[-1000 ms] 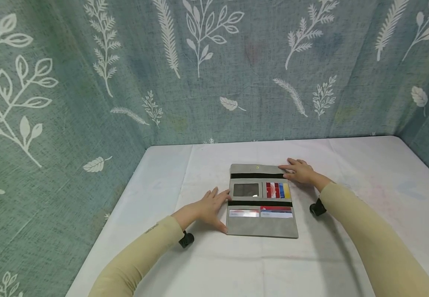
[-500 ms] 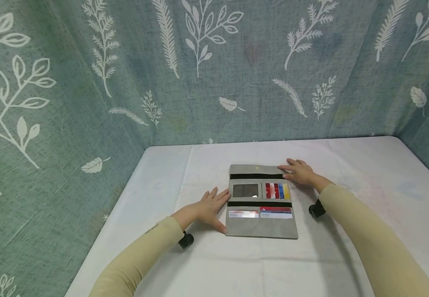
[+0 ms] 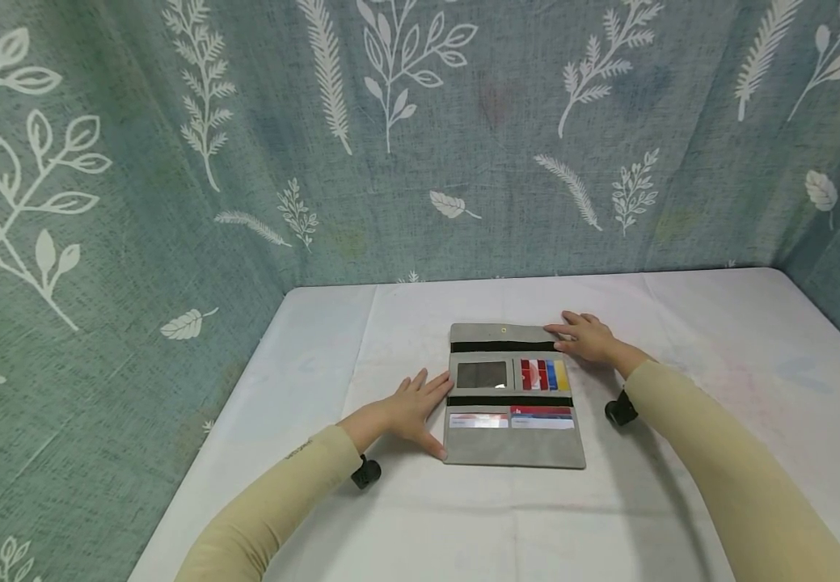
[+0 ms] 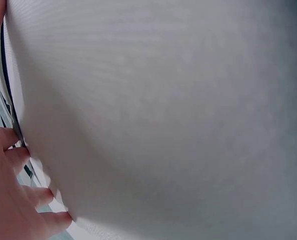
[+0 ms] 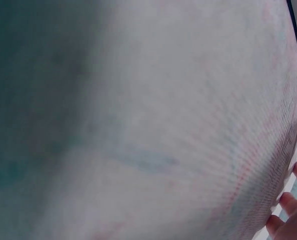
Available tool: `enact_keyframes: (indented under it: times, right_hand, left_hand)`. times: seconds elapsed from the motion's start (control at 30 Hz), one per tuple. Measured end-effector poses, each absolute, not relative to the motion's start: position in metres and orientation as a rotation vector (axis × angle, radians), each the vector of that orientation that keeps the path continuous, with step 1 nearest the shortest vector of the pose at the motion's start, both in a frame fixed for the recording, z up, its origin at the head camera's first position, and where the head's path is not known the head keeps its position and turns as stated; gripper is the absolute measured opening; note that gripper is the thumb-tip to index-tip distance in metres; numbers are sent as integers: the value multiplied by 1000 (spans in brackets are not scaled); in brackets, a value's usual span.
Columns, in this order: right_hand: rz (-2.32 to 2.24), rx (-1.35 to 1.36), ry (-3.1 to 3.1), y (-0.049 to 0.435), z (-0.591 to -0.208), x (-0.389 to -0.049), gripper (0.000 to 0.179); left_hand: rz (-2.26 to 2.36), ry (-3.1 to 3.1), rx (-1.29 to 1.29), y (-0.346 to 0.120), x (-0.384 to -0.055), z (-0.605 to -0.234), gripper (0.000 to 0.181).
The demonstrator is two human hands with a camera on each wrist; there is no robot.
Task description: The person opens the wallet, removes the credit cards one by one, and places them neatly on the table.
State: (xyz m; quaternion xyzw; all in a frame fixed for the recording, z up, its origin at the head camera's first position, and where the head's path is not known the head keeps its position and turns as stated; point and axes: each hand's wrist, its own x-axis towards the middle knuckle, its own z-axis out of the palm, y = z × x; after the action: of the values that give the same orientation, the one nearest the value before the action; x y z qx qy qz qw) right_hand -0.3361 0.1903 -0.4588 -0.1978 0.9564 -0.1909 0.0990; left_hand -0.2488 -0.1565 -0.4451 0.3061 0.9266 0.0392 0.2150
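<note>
A grey wallet (image 3: 514,449) lies unfolded flat on the white-covered table in the head view. Its middle panel has a clear window (image 3: 482,374) and several coloured cards (image 3: 543,375); more cards (image 3: 542,418) sit in the slots of the near panel. My left hand (image 3: 411,406) rests with spread fingers at the wallet's left edge, thumb by the near corner. On the far right corner, my right hand (image 3: 588,338) touches the top flap with its fingertips, fingers extended. Both wrist views mostly show the cloth, with fingers (image 4: 18,195) and fingers (image 5: 291,204) at the border.
A white cloth (image 3: 507,525) covers the table. Green curtains (image 3: 390,218) with white leaf prints hang behind it and at both sides. A small black wrist camera (image 3: 366,472) sits under the left sleeve, and another black camera (image 3: 620,410) under the right.
</note>
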Motion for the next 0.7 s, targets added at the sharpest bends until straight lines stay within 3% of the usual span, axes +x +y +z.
enact_keyframes:
  times: [0.53,0.7]
  right_hand:
    - [-731,-508,2787,192,-446,-334,50]
    - [-894,-349,2729,196,-439,-329,47]
  left_hand:
    - [85,2574,849,-153,-249,-443,118]
    - [86,2575,830,-155,-250,-444,118]
